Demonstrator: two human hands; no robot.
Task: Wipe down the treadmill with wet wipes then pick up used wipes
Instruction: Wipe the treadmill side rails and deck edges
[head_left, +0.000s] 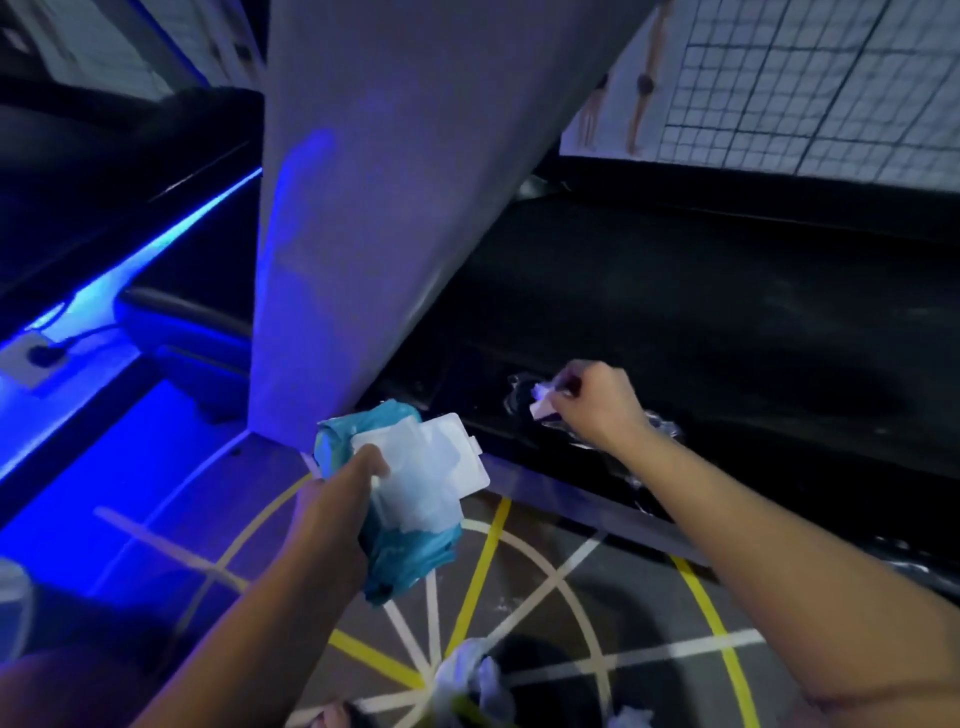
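The left hand (332, 501) is gripping a teal pack of wet wipes (410, 551) in the near middle, just above the floor (571, 587), with the fingers curling round the pack's left side and the thumb pressing on its front. The pack's white flip lid (457, 452) is standing open, pointing right and toward the treadmill (701, 312). The right hand (592, 405) is reaching further out and to the right, its fingers curling in and pinching a small white wipe (543, 405) against the near edge of the treadmill's black deck. Some crinkled clear plastic (660, 431) is lying on that edge under and beside this hand; motion blur is making it impossible to tell whether the hand is touching it. The treadmill's broad grey upright (363, 208) is rising from the near left corner of the deck, just beyond the pack. On the floor, which is showing yellow and white tape lines, crumpled white used wipes (467, 675) are lying near the bottom edge between the two forearms, well apart from both hands. A blue light strip (156, 249) is glowing at the far left.
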